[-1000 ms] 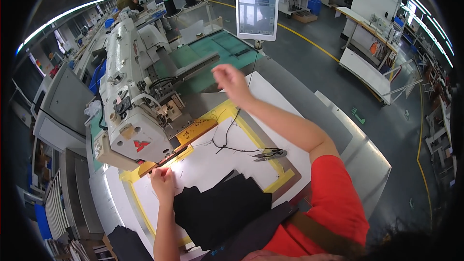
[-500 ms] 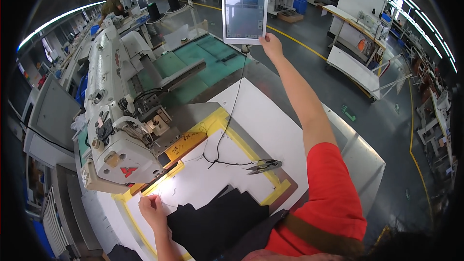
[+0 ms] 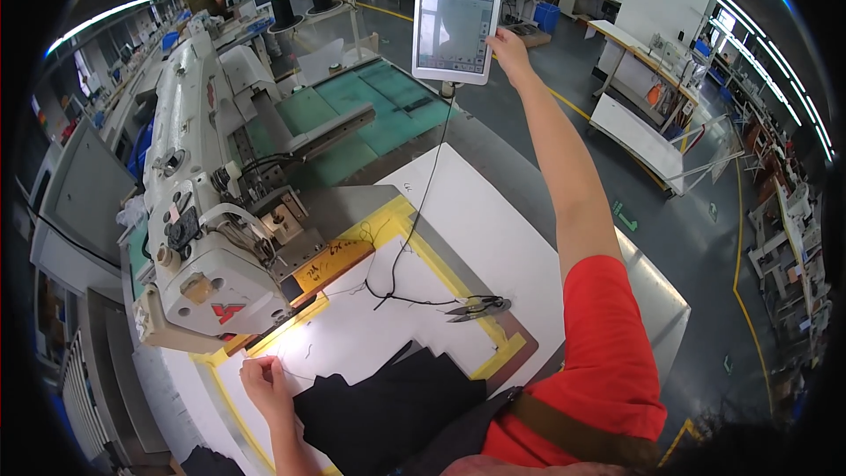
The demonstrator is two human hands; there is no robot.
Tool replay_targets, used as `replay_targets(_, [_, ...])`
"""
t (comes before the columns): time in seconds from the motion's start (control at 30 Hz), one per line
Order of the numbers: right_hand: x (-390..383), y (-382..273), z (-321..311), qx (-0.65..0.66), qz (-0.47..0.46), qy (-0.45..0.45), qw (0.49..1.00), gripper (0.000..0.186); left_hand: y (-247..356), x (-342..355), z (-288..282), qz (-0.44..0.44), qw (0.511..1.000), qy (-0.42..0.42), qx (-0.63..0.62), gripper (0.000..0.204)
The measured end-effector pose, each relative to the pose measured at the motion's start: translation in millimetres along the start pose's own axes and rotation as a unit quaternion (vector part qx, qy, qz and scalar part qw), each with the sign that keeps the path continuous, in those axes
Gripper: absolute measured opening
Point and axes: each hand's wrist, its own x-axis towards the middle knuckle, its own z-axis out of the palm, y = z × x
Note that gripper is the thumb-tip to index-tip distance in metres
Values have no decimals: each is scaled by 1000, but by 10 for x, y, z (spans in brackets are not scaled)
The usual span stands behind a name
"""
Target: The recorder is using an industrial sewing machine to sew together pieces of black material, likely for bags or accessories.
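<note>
At machine, right hand (image 3: 508,46) touching panel screen (image 3: 456,28); left hand (image 3: 264,383) beside black fabric (image 3: 388,410)

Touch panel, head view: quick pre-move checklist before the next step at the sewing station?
1. Right hand at the right edge of the touch panel: ok, touching it.
2. Which key is pressed: cannot tell, the fingers are at the rim and the screen is too small to read.
3. Left hand flat on the white table, beside the black fabric: ok.
4. Left hand apart from the sewing machine head: ok.
5. Thread snips lie on the table beside the fabric, not on it: ok.
6. Fabric under the needle: not ok, it lies in front of the machine.
</note>
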Motion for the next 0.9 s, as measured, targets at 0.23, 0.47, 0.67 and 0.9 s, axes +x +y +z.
replay_targets(0.23, [320, 240, -100, -178, -23, 25, 984, 45, 43, 9, -33, 16, 1000, 9, 16, 7])
replay_targets(0.47, [324, 67, -115, -181, 21, 22, 983, 53, 131, 52, -88, 28, 998, -18, 59, 6])
replay_targets(0.67, [357, 161, -70, -147, 64, 37, 986, 56, 81, 50, -150, 51, 996, -27, 63, 6])
replay_targets(0.9, [276, 83, -17, -188, 48, 32, 980, 58, -29, 76, -216, 55, 995, -36, 70, 5])
